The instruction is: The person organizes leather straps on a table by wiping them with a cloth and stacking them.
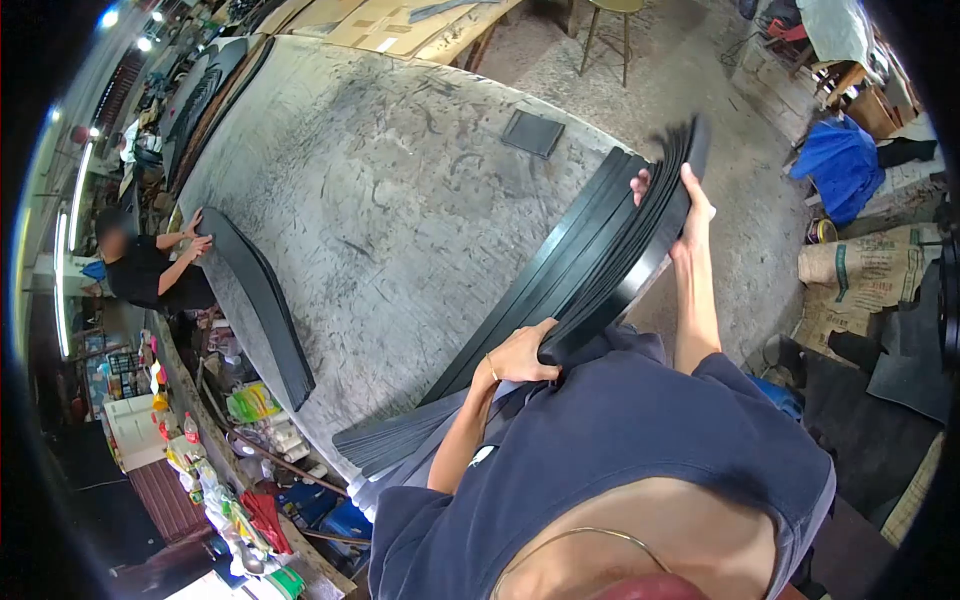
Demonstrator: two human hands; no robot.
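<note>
Both of my hands hold a thick, curved stack of black strips [640,262] at the table's near right edge, close to my body. My left hand [522,354] grips its lower end, with the thumb on top. Near the upper end, my right hand [693,212] is wrapped round the outer side, and some of its fingertips show on the inner side. The strips are fanned apart and blurred at the top. More long black strips [540,285] lie on the grey table [400,180] beside the held stack. Another bundle of thin strips [395,437] rests at the near edge.
Across the table, a person [150,262] touches another curved black stack [262,295]. A small dark square [533,133] lies near the far edge. Cardboard [385,25], a stool [612,12], a blue cloth [838,168] and sacks [865,275] stand beyond and to the right.
</note>
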